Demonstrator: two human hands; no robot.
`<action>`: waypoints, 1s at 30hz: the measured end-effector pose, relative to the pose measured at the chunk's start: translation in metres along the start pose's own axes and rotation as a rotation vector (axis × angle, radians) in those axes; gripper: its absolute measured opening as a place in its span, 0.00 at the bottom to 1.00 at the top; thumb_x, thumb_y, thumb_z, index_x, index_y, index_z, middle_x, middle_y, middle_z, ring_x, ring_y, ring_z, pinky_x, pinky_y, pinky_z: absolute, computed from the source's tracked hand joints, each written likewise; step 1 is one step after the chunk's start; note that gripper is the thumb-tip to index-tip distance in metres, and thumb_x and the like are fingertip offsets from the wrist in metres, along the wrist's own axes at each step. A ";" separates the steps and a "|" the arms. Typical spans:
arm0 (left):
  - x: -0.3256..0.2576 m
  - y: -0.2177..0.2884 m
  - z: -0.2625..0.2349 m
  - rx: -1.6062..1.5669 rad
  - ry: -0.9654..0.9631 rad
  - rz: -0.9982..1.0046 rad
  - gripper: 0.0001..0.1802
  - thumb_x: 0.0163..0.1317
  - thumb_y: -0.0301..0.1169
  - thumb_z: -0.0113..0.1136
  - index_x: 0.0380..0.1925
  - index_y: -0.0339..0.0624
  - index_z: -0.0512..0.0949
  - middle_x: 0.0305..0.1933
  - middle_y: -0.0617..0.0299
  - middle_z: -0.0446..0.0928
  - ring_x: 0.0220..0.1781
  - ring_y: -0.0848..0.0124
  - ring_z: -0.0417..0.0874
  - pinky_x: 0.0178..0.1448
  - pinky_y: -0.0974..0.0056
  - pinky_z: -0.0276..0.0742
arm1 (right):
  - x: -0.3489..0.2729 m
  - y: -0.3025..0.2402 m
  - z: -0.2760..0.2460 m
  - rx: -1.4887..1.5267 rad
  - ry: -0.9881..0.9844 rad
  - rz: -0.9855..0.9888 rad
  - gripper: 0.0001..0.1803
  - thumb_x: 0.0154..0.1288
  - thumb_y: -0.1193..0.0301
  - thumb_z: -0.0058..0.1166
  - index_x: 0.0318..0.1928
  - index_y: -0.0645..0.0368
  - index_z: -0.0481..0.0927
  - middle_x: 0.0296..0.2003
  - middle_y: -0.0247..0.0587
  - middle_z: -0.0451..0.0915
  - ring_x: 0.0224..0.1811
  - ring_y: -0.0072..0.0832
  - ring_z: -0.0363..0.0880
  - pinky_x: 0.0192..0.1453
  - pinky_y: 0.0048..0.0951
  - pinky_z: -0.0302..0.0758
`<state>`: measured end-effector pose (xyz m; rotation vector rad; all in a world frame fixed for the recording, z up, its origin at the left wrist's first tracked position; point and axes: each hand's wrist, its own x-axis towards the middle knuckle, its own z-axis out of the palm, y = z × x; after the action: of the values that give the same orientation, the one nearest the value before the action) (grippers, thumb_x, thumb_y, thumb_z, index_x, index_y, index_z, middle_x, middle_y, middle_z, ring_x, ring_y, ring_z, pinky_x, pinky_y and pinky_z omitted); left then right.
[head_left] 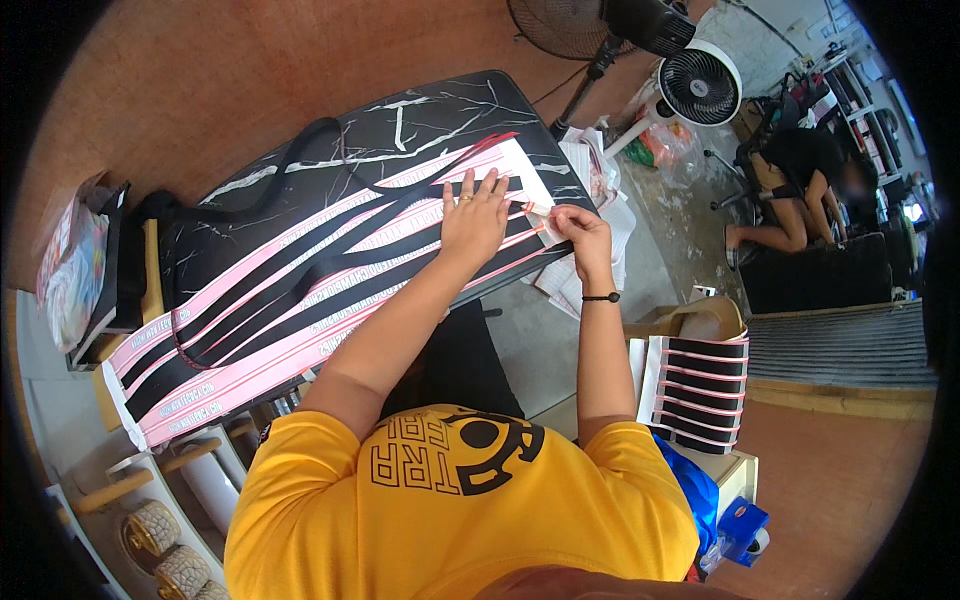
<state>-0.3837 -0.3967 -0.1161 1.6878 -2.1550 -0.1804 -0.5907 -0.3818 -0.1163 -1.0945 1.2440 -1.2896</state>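
Note:
A pink-and-white printed sheet (225, 400) with long black bands runs across the black marble-patterned table. My left hand (475, 220) lies flat on the sheet near its right end, fingers spread over the bands. Just right of it, my right hand (583, 232) pinches a small pale strip with an orange mark (538, 209) at the sheet's white end border (530, 172). A loose black strap (290, 165) loops over the table and across the sheet. Near the sheet's top right lies a thin red strip (490, 143).
Two fans, a black one (650, 25) and a white one (700, 85), stand behind the table. White cloth (605, 230) hangs by its right edge. A similar striped sheet (700, 390) drapes over a chair at right. A person (800, 180) crouches farther off. Plastic bags (72, 280) sit at left.

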 end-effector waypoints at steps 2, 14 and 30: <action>0.000 0.000 0.001 0.000 0.012 0.001 0.25 0.74 0.43 0.44 0.69 0.57 0.68 0.76 0.66 0.62 0.78 0.55 0.58 0.78 0.37 0.46 | -0.002 0.000 -0.002 0.025 -0.001 -0.015 0.05 0.64 0.79 0.62 0.40 0.67 0.86 0.41 0.38 0.86 0.40 0.21 0.81 0.48 0.20 0.75; 0.000 0.000 0.002 -0.053 0.083 -0.012 0.29 0.72 0.41 0.48 0.72 0.54 0.63 0.74 0.65 0.66 0.77 0.55 0.61 0.77 0.37 0.48 | -0.031 0.013 -0.007 0.223 0.119 -0.045 0.05 0.66 0.81 0.58 0.41 0.71 0.83 0.44 0.46 0.83 0.42 0.30 0.83 0.53 0.27 0.81; -0.001 -0.001 0.007 -0.023 0.082 -0.002 0.27 0.73 0.43 0.47 0.70 0.52 0.65 0.75 0.66 0.65 0.78 0.56 0.60 0.77 0.37 0.47 | -0.047 0.031 -0.047 0.657 0.192 0.109 0.05 0.70 0.80 0.53 0.44 0.69 0.78 0.46 0.49 0.81 0.47 0.37 0.83 0.60 0.39 0.81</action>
<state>-0.3851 -0.3968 -0.1227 1.6560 -2.0837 -0.1337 -0.6304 -0.3299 -0.1488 -0.4359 0.8893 -1.5860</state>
